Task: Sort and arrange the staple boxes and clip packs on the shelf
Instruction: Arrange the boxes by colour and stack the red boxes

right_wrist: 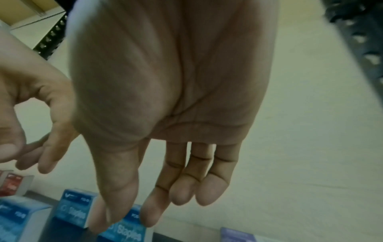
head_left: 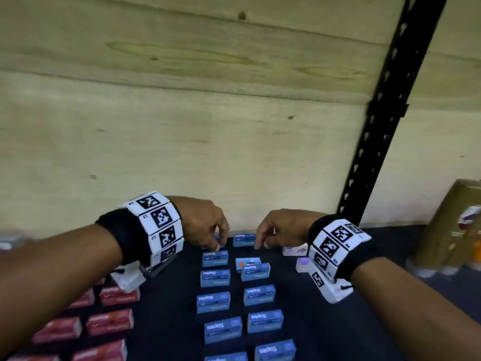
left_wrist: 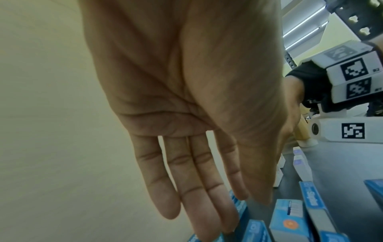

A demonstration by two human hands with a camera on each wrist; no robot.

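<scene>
Blue staple boxes (head_left: 213, 302) stand in two columns on the dark shelf (head_left: 166, 321), and one blue box with an orange dot (head_left: 247, 263) lies flat in the right column. Red staple boxes (head_left: 109, 321) sit to the left. My left hand (head_left: 217, 241) hangs over the back of the left column with its fingers pointing down and holds nothing; in the left wrist view its fingers (left_wrist: 207, 204) are straight above blue boxes (left_wrist: 289, 221). My right hand (head_left: 261, 242) hovers beside the rearmost blue box (head_left: 243, 239), its fingers (right_wrist: 182, 193) relaxed and empty over a blue box (right_wrist: 76, 211).
White and purple packs (head_left: 295, 250) lie behind my right wrist. A brown cardboard package (head_left: 447, 225) stands at the far right. A black perforated upright (head_left: 385, 108) rises at the back right against the plywood wall (head_left: 182, 126).
</scene>
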